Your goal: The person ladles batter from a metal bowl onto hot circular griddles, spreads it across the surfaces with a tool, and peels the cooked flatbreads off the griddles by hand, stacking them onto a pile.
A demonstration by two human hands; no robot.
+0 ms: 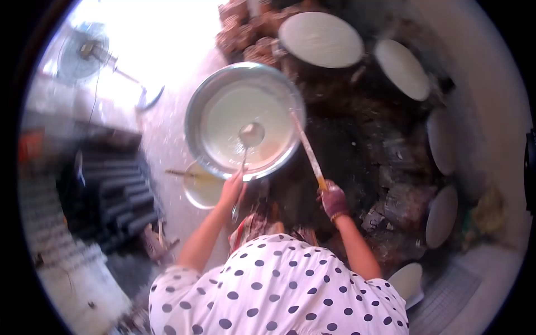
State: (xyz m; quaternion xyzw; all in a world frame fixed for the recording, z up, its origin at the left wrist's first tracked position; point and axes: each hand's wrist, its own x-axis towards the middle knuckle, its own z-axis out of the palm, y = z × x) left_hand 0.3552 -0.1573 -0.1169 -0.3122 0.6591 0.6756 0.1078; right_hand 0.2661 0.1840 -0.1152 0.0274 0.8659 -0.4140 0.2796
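Note:
A wide metal basin (191, 120) holds pale, whitish liquid (226, 111). At its near rim, my left hand (231, 188) is closed around the handle of a ladle (252, 134), whose round bowl lies over the liquid. My right hand (333, 200), in a purple glove, grips a long, flat stick (309, 152) by its yellowish end. The stick points up and left, its far tip at the basin's right side. Beside the basin at lower left is a smaller bowl (192, 195) with a thin stick across it.
Round, pale discs (321, 39) stand in an arc along the right, around a dark, cluttered patch. Reddish-brown pieces (245, 33) are piled beyond the basin. Dark, long blocks (120, 190) are stacked at left, with a standing fan (86, 51) farther back.

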